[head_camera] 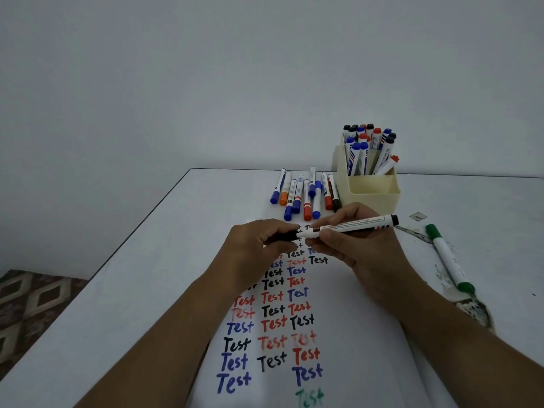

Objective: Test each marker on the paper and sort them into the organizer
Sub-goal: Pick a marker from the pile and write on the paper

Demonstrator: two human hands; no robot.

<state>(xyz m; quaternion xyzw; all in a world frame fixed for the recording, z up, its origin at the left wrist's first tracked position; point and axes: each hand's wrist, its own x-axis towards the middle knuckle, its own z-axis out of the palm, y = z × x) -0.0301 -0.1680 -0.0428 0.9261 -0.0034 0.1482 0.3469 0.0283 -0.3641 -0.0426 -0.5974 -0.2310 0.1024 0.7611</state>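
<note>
A black marker (353, 225) with a white barrel is held level above the paper (338, 334). My right hand (362, 248) grips its barrel. My left hand (259, 242) pinches the black cap (284, 236) at the marker's left end; whether the cap is seated on the barrel or slightly apart I cannot tell. The paper is covered with rows of "Test" in black, red, blue and one in green. A cream organizer (371, 189) stands behind my hands with several capped markers upright in its rear compartments. Several loose markers (306, 194) lie in a row to its left.
A green marker (449, 259) lies on the table to the right, near chipped, stained patches of the surface. The white table's left edge (132, 231) runs diagonally, with a patterned rug (32, 307) on the floor beyond. A plain wall stands behind the table.
</note>
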